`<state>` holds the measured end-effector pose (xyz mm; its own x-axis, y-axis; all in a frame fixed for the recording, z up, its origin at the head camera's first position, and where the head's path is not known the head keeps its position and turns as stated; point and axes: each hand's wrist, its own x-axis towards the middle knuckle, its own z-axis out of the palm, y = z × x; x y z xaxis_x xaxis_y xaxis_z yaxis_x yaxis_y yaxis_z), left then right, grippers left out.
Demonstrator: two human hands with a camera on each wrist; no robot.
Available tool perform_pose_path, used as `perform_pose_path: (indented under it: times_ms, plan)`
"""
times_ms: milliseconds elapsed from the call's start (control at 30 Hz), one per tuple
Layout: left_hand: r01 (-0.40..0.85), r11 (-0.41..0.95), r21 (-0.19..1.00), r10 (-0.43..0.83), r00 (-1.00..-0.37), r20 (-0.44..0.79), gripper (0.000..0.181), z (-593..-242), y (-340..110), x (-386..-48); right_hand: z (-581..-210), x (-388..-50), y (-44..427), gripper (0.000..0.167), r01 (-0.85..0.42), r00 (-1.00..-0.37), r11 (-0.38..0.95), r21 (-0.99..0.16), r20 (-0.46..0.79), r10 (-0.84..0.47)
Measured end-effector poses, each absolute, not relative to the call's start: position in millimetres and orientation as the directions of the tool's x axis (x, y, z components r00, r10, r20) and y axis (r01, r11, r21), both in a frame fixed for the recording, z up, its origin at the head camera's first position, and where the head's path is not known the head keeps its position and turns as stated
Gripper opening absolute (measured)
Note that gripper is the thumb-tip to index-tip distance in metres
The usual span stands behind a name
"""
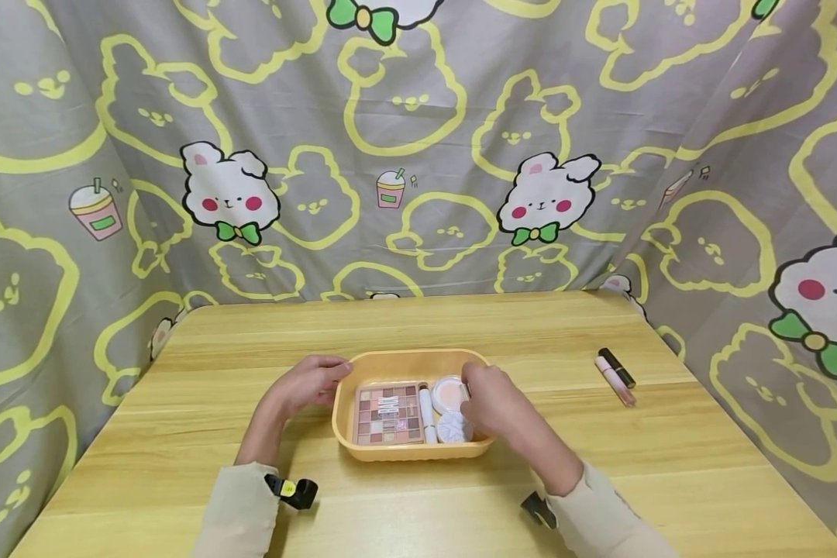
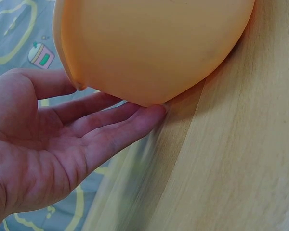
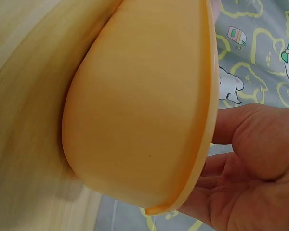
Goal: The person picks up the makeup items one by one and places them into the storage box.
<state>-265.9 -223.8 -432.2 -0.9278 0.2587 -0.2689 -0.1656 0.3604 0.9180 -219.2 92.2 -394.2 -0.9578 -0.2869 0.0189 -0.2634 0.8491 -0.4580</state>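
A yellow-orange tray [image 1: 411, 454] stands on the wooden table, holding an eyeshadow palette [image 1: 388, 415], a white tube [image 1: 428, 415], a round compact with a clear rim [image 1: 449, 394] and a white patterned round case [image 1: 453, 427]. At the tray's left end, my left hand [image 1: 310, 386] has its thumb on the rim and its fingers against the outer wall; the left wrist view shows this hand [image 2: 53, 139] from the palm side. My right hand [image 1: 498, 403] reaches over the right end; in the right wrist view its fingertips [image 3: 260, 168] are hidden behind the rim.
A black tube [image 1: 617, 368] and a pink tube [image 1: 614, 380] lie side by side on the table [image 1: 251, 333], to the right of the tray. A grey curtain [image 1: 418, 232] with yellow outlines and white rabbits hangs behind the table and at both sides.
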Motion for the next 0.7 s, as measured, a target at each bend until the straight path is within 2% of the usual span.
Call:
perform_pose_path:
  times_ms: [133,333,700]
  plan:
    - [-0.161,0.364,0.917,0.262,-0.928,-0.266,0.05,-432.4,-223.9,-265.4,-397.2,-217.7,90.1,0.018,-0.266,-0.959,0.867,-0.422,0.023,-0.283]
    - [-0.149,0.354,0.923,0.279,-0.925,-0.256,0.051,-432.8,-225.0,-266.1,-401.1,-215.6,86.5,0.031,-0.241,-0.963,0.876,-0.418,-0.013,-0.271]
    - [-0.155,0.346,0.925,0.28,-0.924,-0.26,0.049,-431.6,-224.9,-265.4,-408.8,-215.8,83.5,0.041,-0.257,-0.964,0.892,-0.371,0.037,-0.262]
